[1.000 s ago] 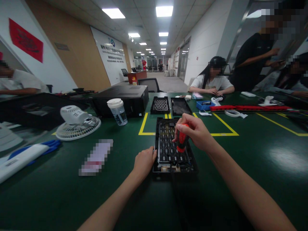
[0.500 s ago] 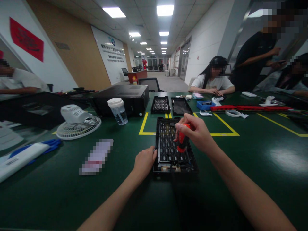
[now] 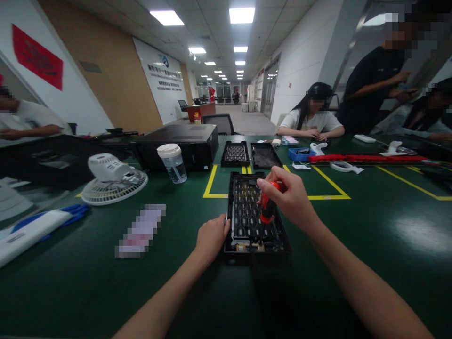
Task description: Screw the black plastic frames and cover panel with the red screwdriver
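An open black plastic case (image 3: 243,207) lies on the green table, with rows of oval cells inside it and small tan parts along its near end. My left hand (image 3: 212,238) grips the case's left wall, thumb at the edge and the other fingers partly hidden. Over the right half of the case, my right hand (image 3: 289,193) is closed around the handle of a red and black screwdriver (image 3: 269,209). The screwdriver stands nearly upright, its dark shaft pointing down at the near end of the case. I cannot make out exactly what its tip touches.
Beyond the case lie a similar cell tray (image 3: 235,154) and a black shell (image 3: 265,155). To the left are a lidded water cup (image 3: 173,165), a white fan (image 3: 115,181) and a large black box (image 3: 176,141). A blue bin (image 3: 300,154) stands right, near a seated person (image 3: 310,115).
The fingers of my right hand have shifted slightly around the screwdriver handle. My left hand and the case stay where they were.
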Motion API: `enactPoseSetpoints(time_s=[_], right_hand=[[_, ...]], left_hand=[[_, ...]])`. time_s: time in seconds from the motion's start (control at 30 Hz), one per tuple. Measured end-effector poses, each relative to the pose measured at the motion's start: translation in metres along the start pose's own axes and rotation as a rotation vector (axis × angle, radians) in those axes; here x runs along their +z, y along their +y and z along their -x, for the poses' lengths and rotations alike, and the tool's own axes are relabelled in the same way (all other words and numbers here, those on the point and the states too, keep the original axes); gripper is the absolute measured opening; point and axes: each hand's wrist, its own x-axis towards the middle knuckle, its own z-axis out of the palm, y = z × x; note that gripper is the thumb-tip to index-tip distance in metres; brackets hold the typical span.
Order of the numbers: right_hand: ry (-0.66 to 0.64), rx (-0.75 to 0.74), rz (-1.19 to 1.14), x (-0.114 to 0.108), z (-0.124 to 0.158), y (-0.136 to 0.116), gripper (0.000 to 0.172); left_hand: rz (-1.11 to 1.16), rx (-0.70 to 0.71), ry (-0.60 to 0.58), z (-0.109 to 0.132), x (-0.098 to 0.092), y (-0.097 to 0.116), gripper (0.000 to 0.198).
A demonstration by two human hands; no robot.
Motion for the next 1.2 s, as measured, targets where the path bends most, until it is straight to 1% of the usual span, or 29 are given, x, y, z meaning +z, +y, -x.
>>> enactPoseSetpoints(time_s=[0.17,0.33,0.6,0.83,1.07,1.2], right_hand=[[0.065,-0.036,0.145,0.001,0.001,-0.002,0.032],[0.118,-0.051,0.205,0.002,0.002,-0.003,0.033],[0.19,-0.033,0.224,0.005,0.004,-0.005,0.035],[0.232,-0.022,0.213,0.009,0.006,-0.005,0.037],[0.288,-0.031,0.241,0.012,0.006,-0.002,0.037],[0.346,-0.061,0.275,0.015,0.006,0.0,0.036]], left_hand=[[-0.012,0.017,0.024,-0.001,0.002,-0.001,0.035],[-0.019,-0.011,-0.005,0.0,0.001,0.0,0.035],[-0.013,0.019,0.034,-0.002,0.005,-0.002,0.035],[-0.011,0.023,0.045,-0.002,0.006,-0.003,0.034],[0.008,0.019,0.022,-0.001,0.003,-0.001,0.035],[-0.002,0.005,0.016,-0.002,0.003,-0.001,0.035]])
